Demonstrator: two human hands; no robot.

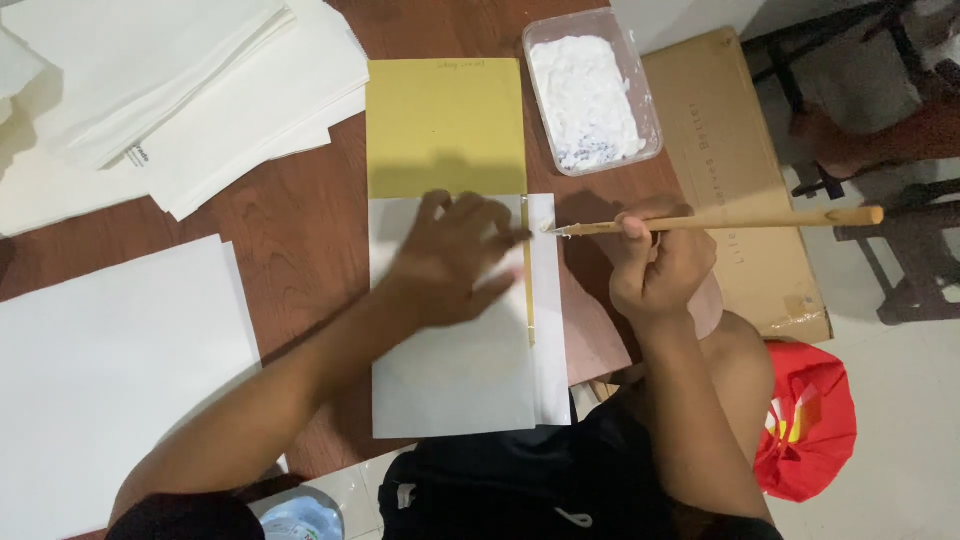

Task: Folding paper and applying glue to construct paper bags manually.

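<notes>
Far left of the wooden bench (300, 215): a large white sheet (110, 370), with loose stacks of white paper (190, 90) above it. Centre: yellow card (445, 125) lying flat, its lower part covered by a folded white sheet (450, 385); a thin yellow strip shows along the fold's right side. Left hand (455, 260) lies flat, fingers spread, pressing that sheet down, grasping nothing. Right hand (660, 265) is clenched around a wooden stick brush (720, 222), tip touching the sheet's right flap. Behind: clear tub of white paste (590, 90). Right: flat cardboard box (735, 180), red bag (810, 420) on the floor.
</notes>
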